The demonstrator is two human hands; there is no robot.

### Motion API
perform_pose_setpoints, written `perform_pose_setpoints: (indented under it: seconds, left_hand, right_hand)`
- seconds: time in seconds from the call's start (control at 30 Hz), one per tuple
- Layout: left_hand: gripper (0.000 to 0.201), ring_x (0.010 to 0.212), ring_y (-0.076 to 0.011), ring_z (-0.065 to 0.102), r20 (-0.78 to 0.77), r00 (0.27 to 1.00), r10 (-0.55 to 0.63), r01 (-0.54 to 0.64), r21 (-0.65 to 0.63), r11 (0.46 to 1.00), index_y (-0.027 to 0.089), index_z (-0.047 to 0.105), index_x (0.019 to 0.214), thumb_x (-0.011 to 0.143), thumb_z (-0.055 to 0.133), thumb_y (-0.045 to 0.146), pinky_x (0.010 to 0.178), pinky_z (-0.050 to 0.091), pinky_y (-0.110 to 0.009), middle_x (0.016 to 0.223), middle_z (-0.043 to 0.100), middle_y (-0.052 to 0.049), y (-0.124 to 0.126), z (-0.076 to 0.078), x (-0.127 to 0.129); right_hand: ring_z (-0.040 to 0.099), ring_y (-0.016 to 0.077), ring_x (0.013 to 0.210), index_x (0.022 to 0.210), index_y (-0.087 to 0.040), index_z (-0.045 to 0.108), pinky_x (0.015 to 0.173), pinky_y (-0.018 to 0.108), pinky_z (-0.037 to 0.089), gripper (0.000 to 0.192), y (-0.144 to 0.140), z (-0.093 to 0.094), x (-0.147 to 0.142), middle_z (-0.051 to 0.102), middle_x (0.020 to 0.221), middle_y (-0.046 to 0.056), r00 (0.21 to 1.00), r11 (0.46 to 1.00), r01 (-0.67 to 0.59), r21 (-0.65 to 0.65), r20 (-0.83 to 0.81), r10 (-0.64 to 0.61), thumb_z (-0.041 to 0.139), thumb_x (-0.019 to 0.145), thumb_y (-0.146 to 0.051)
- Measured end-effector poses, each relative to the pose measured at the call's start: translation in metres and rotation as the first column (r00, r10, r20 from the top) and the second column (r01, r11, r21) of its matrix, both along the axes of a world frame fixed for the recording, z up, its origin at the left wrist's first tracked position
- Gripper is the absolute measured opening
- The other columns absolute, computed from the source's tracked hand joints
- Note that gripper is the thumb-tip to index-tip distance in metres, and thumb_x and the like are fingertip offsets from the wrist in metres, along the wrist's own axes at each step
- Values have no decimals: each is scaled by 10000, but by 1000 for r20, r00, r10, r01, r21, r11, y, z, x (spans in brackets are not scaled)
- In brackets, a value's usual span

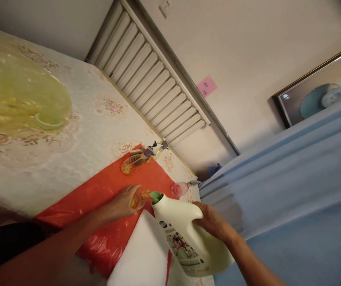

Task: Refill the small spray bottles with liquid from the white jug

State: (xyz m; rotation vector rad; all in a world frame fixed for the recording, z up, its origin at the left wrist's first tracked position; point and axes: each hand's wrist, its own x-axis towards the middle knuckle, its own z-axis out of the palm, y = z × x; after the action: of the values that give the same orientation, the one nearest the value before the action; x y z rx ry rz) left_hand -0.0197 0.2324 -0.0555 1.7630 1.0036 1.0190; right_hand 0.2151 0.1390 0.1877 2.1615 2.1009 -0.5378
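Surroundings, placed from the hands:
- Red plastic sheet (105,190), under and beyond left hand, spread over patterned tabletop (93,131).
- White slab (137,254), just below left hand, betw. the two forearms; lies on the red sheet.
- Two spray bottles (137,158), amber liquid, grey trigger heads, lying on their sides at far edge of red sheet, well beyond left hand. Nothing stands betw. them and the hand.
- Pink spray bottle (180,188), lying down, just beyond the jug spout, near right hand.
- Yellow-green translucent item (18,95), far to the left on tabletop; blurred, can't tell what it is.
- Slatted panel (155,79) on wall beyond table. Pink sticky note (206,86) beside it. Framed picture (322,91) far right. Blue cloth (292,167) fills area right of right hand.

Writing:
- Sticky note: handwritten marks, too small to read.
- Jug label: printed picture and text, blurred; brand not legible.

Hands:
- Left hand (123,202): fingers curled around small amber bottle (140,198), gripping it; bottle mouth right next to jug spout.
- Right hand (210,218): closed around handle side of large white jug (188,238), green spout; jug tilted, spout aimed at the small bottle, body hanging over the white slab.
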Motion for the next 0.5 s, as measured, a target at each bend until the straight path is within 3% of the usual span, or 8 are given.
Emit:
perform_pose_setpoints:
  seconds: [0.13, 0.33, 0.5]
  left_hand:
    - [818, 1282, -297, 505, -22, 1000, 2, -2, 17, 1000, 121, 421, 1369, 587, 662, 112, 1055, 426, -371, 1382, 547, -156, 0, -3, 0]
    - [647, 1211, -319, 554, -40, 998, 49, -47, 53, 998, 89, 481, 1299, 716, 656, 310, 1047, 428, -404, 1283, 601, -193, -2, 6, 0]
    - [597, 1197, -320, 563, 1, 994, 106, -106, 107, 989, 154, 492, 1276, 746, 654, 376, 1046, 426, -423, 1271, 609, -158, -7, 10, 2]
  right_hand:
    - [624, 171, 740, 887, -198, 630, 643, 232, 474, 228, -7, -10, 0, 684, 807, -3, 991, 996, 85, -14, -104, -86, 567, 672, -157]
    - [471, 103, 512, 947, -188, 620, 452, 201, 360, 308, -14, -23, 12, 582, 682, -43, 948, 981, 192, -8, -256, -188, 552, 647, -192]
    - [415, 92, 451, 829, -176, 591, 450, 220, 339, 212, -13, -22, 22, 504, 579, -66, 912, 947, 300, 116, -325, -249, 590, 636, -262]
